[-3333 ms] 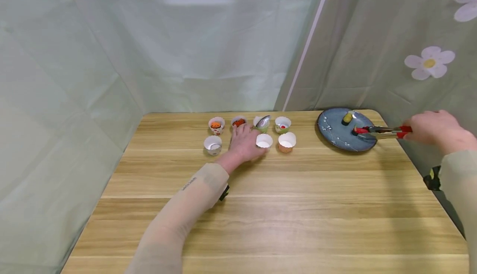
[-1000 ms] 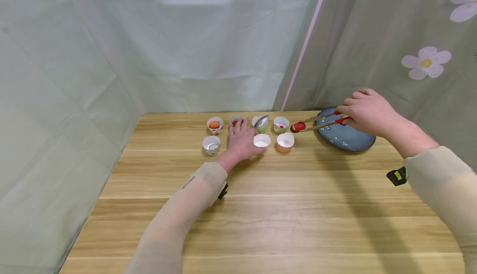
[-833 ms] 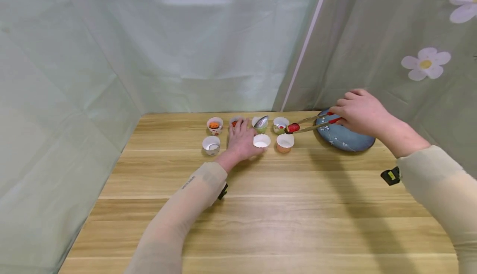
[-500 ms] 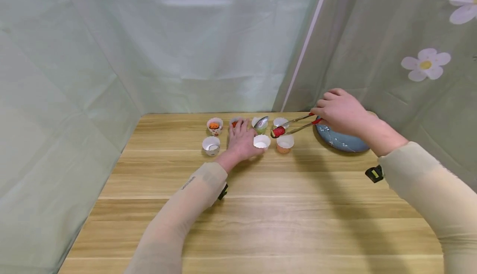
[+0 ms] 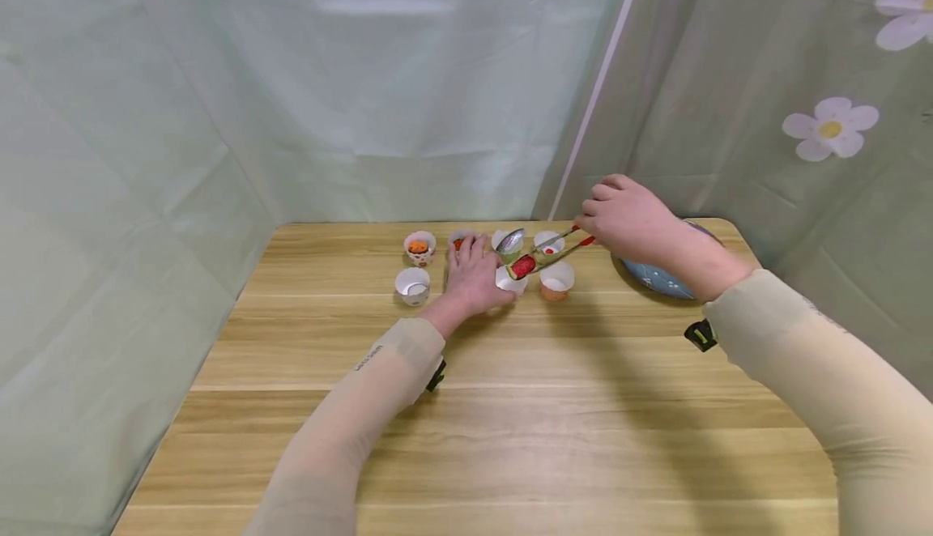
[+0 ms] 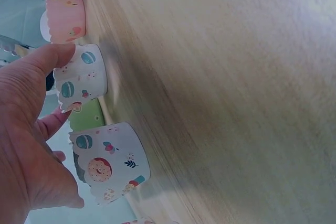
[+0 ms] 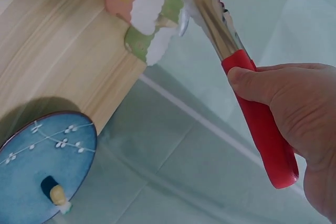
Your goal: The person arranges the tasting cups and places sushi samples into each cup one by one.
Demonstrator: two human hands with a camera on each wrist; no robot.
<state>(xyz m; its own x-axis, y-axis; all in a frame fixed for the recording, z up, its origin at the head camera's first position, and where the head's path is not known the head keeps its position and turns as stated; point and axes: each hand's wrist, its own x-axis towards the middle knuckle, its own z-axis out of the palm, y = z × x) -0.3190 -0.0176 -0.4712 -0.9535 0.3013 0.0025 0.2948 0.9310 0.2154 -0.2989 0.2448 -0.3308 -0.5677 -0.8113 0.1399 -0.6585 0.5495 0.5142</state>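
Note:
In the head view my right hand [image 5: 630,220] grips red-handled tongs [image 7: 260,121]. A dark-wrapped sushi piece with a red top [image 5: 521,267] sits between the tong tips, above a white paper cup [image 5: 504,281] in the front row. My left hand [image 5: 475,277] reaches among the cups. The left wrist view shows its thumb and a finger on opposite sides of that cup, printed with macarons. Another white printed cup [image 6: 110,161] stands under the palm, largely hidden in the head view. How deep the sushi is relative to the cup rim is unclear.
Paper cups stand in two rows, including one with orange filling [image 5: 419,248], a grey-white one [image 5: 412,287] and an orange one [image 5: 557,282]. A spoon [image 5: 511,240] leans in a back cup. A blue plate [image 7: 47,156] bears a small dark roll [image 7: 55,190].
From the plate, my right hand has carried the sushi piece leftward in the tongs, past the right-hand cups to the white cup by my left thumb. The left hand stays nearly still.

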